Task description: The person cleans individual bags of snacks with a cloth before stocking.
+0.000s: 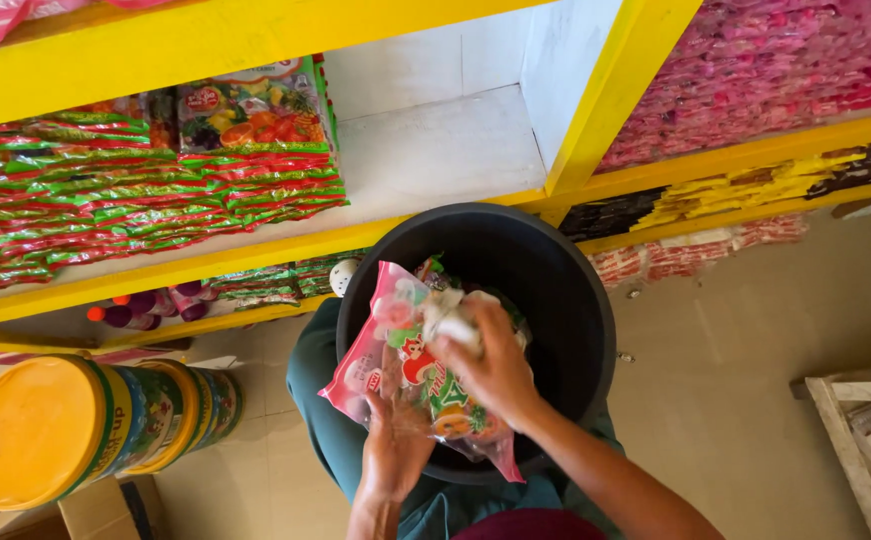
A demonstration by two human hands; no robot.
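Note:
A black round bucket (576, 300) rests on my lap below the yellow shelf. Over its near rim I hold a clear plastic candy bag (396, 365) with pink edges and red and green print. My left hand (394, 450) grips the bag from underneath at its lower end. My right hand (491, 365) is closed over the bag's top, fingers bunched on the crumpled white part. More packets lie inside the bucket under the bag, mostly hidden.
A yellow shelf unit (596, 110) has an open white compartment straight ahead. Stacked red and green candy packets (146, 190) fill the left. Pink packets (776, 60) sit at right. Yellow-lidded tubs (86, 425) lie on the floor at left; a wooden crate (861, 430) stands at right.

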